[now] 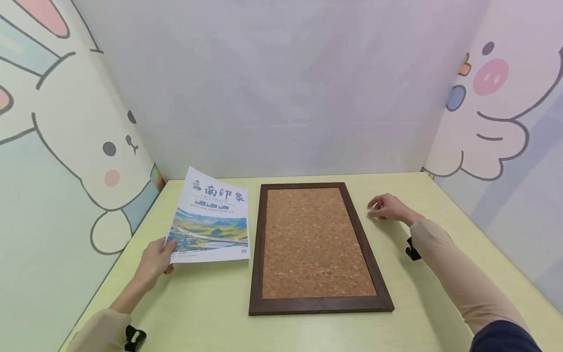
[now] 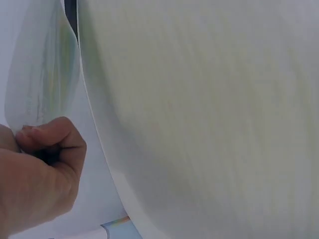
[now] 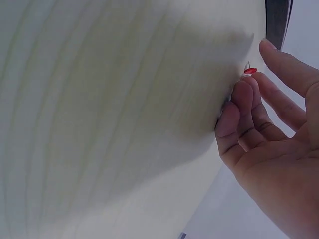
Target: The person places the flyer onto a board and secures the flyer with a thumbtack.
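My left hand grips a printed poster by its lower left edge, with the thumb on the front. Blue writing and a green landscape cover the sheet, which is tilted above the table, left of a dark-framed cork board. Right of the board my right hand rests low over the table. The right wrist view shows a red thumbtack, its pin pointing up, close by the index fingertip. Thumb and index finger stand apart there; whether a finger touches the tack is unclear.
A pale wood-grain table bears the board. Grey panel closes the back, and cartoon-printed walls stand at left and right.
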Action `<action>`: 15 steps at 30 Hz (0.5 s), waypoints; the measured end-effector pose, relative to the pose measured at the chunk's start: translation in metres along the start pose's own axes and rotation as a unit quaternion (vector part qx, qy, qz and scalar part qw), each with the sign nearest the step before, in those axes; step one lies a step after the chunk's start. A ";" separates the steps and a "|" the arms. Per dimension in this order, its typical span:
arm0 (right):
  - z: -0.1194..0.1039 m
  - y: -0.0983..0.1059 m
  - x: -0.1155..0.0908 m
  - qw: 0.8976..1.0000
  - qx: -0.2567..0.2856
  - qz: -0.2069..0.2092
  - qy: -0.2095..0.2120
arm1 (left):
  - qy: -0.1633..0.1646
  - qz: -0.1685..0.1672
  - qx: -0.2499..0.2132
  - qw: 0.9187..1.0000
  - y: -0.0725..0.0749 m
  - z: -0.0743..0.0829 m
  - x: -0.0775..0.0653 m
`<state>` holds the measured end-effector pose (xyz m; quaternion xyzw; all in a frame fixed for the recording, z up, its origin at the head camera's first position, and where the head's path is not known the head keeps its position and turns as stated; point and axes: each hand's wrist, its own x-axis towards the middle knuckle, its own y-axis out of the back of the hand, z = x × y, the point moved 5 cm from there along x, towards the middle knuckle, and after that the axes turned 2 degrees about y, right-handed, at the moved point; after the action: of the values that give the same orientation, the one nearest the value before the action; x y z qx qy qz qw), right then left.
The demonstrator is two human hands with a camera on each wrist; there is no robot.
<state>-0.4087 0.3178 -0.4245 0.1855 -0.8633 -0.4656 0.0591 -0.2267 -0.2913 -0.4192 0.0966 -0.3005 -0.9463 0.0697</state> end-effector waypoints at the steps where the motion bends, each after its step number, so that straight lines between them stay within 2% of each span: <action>1: 0.000 0.000 0.000 1.000 -0.002 0.001 0.001 | -0.001 0.002 -0.010 1.000 -0.001 0.001 0.000; 9: 0.000 0.000 -0.001 1.000 -0.003 0.006 -0.002 | 0.001 0.005 -0.065 0.998 -0.008 0.012 -0.001; 15: 0.002 -0.001 -0.002 1.000 -0.001 0.005 -0.003 | 0.002 0.009 -0.075 0.997 -0.020 0.020 -0.004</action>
<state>-0.4075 0.3194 -0.4260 0.1791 -0.8641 -0.4666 0.0589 -0.2286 -0.2636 -0.4142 0.0902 -0.2299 -0.9653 0.0854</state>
